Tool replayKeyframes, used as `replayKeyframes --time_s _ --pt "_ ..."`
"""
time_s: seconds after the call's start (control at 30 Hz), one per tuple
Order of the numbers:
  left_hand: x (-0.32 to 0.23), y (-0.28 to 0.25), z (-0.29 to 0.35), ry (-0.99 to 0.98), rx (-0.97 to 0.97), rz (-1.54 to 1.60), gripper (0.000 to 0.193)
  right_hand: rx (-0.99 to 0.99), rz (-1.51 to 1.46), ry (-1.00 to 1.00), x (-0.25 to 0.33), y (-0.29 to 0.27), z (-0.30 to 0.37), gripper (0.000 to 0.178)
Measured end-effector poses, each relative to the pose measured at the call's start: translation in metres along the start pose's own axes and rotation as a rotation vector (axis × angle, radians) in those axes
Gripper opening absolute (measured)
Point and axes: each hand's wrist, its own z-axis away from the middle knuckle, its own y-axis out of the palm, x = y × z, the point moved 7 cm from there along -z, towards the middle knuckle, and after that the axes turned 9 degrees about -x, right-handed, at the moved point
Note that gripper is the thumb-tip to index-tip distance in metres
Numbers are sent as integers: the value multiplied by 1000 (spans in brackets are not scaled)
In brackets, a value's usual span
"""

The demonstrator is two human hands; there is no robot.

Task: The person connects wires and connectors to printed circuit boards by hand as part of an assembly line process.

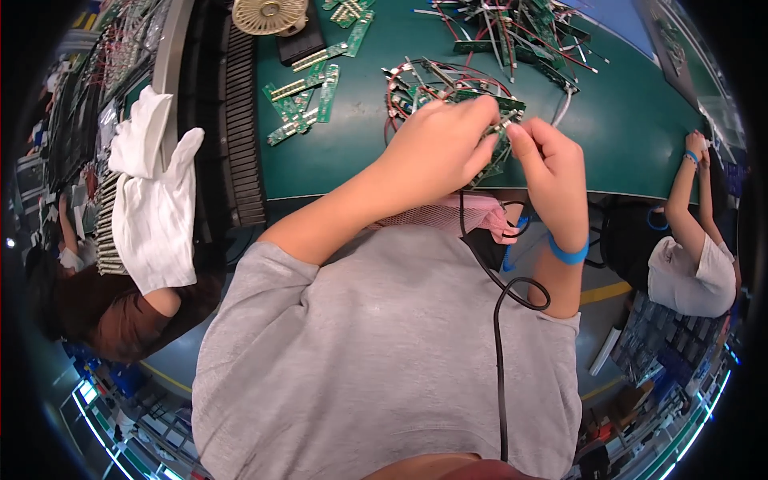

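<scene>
Near the front edge of the green table, my left hand (pixel 444 144) is closed round a green circuit board (pixel 499 162), part of which shows below its fingers. My right hand (pixel 556 172), with a blue band at the wrist, pinches at the board's upper right edge. What lies between the right fingertips is too small and hidden to make out. Just beyond my left hand lies a tangle of red and black wires (pixel 416 70) with more circuit boards, touching or close to the fingers.
A heap of wired circuit boards (pixel 520 36) lies farther back. Bare green boards (pixel 308 100) are scattered at left, near a cream fan (pixel 270 12). A black ribbed conveyor (pixel 236 128) runs along the left. Co-workers sit on both sides; one wears white gloves (pixel 156 208).
</scene>
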Motion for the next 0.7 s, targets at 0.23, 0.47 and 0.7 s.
replayKeyframes --time_s 0.23,0.47,0.7 --pt "-3 6 -1 18 153 36 29 12 46 -159 15 7 6 17" --pt "0 13 0 126 164 -72 20 38 104 -171 10 13 10 18" --pt "16 27 9 116 280 -172 21 -130 167 -67 14 -29 4 24"
